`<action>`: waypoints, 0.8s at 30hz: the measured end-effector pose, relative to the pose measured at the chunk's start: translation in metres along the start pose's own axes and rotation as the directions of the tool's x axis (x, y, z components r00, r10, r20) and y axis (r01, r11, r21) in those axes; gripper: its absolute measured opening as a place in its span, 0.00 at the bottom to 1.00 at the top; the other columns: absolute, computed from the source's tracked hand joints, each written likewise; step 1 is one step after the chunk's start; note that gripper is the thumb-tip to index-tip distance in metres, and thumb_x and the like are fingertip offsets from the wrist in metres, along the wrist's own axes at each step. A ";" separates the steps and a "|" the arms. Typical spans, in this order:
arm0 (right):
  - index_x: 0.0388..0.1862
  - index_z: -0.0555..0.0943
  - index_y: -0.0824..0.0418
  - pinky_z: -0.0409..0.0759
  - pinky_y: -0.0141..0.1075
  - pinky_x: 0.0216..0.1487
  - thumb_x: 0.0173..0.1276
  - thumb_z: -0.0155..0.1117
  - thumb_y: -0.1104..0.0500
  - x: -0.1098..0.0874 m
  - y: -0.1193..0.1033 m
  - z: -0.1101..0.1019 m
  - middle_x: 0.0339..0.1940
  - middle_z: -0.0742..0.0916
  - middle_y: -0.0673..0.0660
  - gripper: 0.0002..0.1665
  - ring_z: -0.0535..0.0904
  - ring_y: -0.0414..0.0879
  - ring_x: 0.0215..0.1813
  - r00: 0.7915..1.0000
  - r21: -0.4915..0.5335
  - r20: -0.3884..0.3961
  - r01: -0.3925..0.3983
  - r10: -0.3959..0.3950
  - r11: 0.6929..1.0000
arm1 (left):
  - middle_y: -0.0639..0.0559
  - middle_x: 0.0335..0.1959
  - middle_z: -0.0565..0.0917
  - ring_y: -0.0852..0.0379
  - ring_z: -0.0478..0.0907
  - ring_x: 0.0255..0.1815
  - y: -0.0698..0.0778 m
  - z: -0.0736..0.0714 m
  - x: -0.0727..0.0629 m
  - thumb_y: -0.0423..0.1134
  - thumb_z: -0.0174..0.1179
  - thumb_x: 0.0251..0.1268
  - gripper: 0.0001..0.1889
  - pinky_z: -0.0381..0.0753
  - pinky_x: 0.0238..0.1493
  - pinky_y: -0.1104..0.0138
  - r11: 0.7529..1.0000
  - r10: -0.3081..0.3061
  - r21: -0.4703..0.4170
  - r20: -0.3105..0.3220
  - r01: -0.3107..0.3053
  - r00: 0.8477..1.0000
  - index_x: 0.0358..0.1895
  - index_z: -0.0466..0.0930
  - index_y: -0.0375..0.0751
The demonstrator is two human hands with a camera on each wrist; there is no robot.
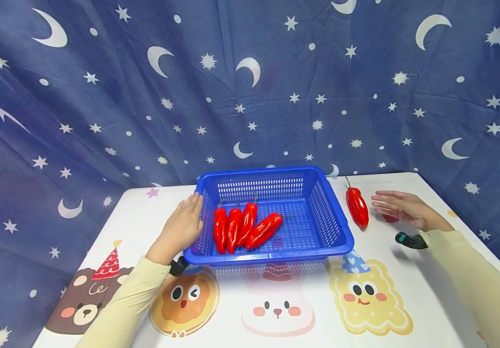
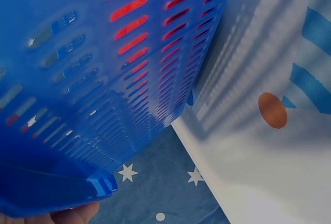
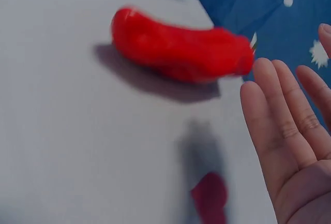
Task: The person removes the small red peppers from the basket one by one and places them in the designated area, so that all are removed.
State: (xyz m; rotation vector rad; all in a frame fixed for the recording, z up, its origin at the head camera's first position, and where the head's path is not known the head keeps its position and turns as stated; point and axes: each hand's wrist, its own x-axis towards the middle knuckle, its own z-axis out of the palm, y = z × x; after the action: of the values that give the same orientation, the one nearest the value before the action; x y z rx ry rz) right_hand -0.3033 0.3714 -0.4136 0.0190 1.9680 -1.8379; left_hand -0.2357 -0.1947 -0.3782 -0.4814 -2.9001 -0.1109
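A blue plastic basket [image 1: 276, 256] with slotted walls stands mid-table. Several glossy red chili peppers [image 1: 264, 231] with thin green stems lie in its left half. My left hand [image 1: 182, 224] rests on the basket's left rim with its fingers extended; the left wrist view shows the outer wall [image 2: 119, 69] close up and a few fingers [image 2: 77, 213] at the rim. Right of the basket, one more red chili pepper [image 3: 176, 48] lies on the table. Beside it my right hand [image 1: 406, 210] hovers with fingers stretched out, holding nothing.
The white tablecloth [image 1: 228, 299] carries printed cartoon figures, among them a bear [image 1: 86, 299] and a yellow biscuit [image 1: 367, 302]. Behind the table hangs a dark blue curtain [image 1: 271, 130] with moons and stars. A dark device is worn at each wrist.
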 end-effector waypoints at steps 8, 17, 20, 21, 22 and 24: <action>0.43 0.80 0.45 0.84 0.33 0.46 0.72 0.50 0.61 -0.009 -0.029 0.019 0.43 0.88 0.41 0.14 0.85 0.36 0.46 0.998 0.106 0.055 0.037 -0.043 0.994 | 0.29 0.69 0.63 0.37 0.60 0.71 0.000 0.000 0.000 0.35 0.47 0.63 0.29 0.56 0.73 0.48 1.000 0.002 -0.005 -0.001 -0.002 1.000 0.66 0.59 0.21; 0.44 0.82 0.46 0.84 0.34 0.47 0.71 0.51 0.62 -0.016 -0.064 0.049 0.45 0.87 0.43 0.14 0.84 0.41 0.49 0.991 0.026 0.121 0.059 -0.062 0.998 | 0.29 0.69 0.62 0.37 0.59 0.71 -0.001 0.001 0.000 0.35 0.47 0.63 0.29 0.56 0.73 0.49 1.000 0.003 -0.007 -0.001 -0.003 1.000 0.66 0.59 0.21; 0.43 0.82 0.46 0.84 0.34 0.47 0.71 0.52 0.61 -0.017 -0.076 0.061 0.44 0.87 0.44 0.13 0.84 0.41 0.49 0.991 -0.025 0.122 0.060 -0.056 0.998 | 0.29 0.69 0.62 0.37 0.59 0.71 -0.001 0.001 0.000 0.35 0.47 0.63 0.29 0.56 0.73 0.49 1.000 0.002 -0.005 0.000 -0.002 1.000 0.66 0.59 0.21; 0.43 0.81 0.46 0.84 0.34 0.48 0.71 0.52 0.61 -0.017 -0.079 0.064 0.44 0.87 0.44 0.13 0.84 0.41 0.49 0.991 -0.049 0.125 0.061 -0.054 0.997 | 0.29 0.69 0.62 0.37 0.59 0.72 -0.001 0.001 0.000 0.35 0.47 0.63 0.29 0.56 0.73 0.49 1.000 0.001 -0.005 0.002 -0.001 1.000 0.66 0.59 0.21; 0.44 0.81 0.47 0.83 0.34 0.48 0.71 0.53 0.61 -0.017 -0.083 0.068 0.45 0.87 0.44 0.12 0.84 0.41 0.49 0.990 -0.067 0.128 0.063 -0.054 0.996 | 0.29 0.69 0.62 0.37 0.59 0.72 -0.001 0.001 0.000 0.35 0.46 0.63 0.29 0.56 0.73 0.49 1.000 0.001 -0.005 0.002 -0.001 1.000 0.66 0.59 0.21; 0.46 0.80 0.49 0.83 0.35 0.50 0.70 0.53 0.61 -0.016 -0.089 0.075 0.45 0.87 0.45 0.11 0.84 0.40 0.49 0.989 -0.106 0.135 0.069 -0.055 0.992 | 0.29 0.69 0.62 0.37 0.59 0.72 -0.001 0.001 0.000 0.35 0.46 0.63 0.29 0.55 0.73 0.49 1.000 -0.001 -0.008 0.005 0.001 1.000 0.66 0.59 0.21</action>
State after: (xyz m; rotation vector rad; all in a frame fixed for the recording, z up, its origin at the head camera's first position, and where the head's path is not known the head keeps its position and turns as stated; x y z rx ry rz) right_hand -0.2929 0.2941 -0.3259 -0.1953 1.9945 -1.7182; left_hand -0.2361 -0.1959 -0.3792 -0.4829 -2.9056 -0.1214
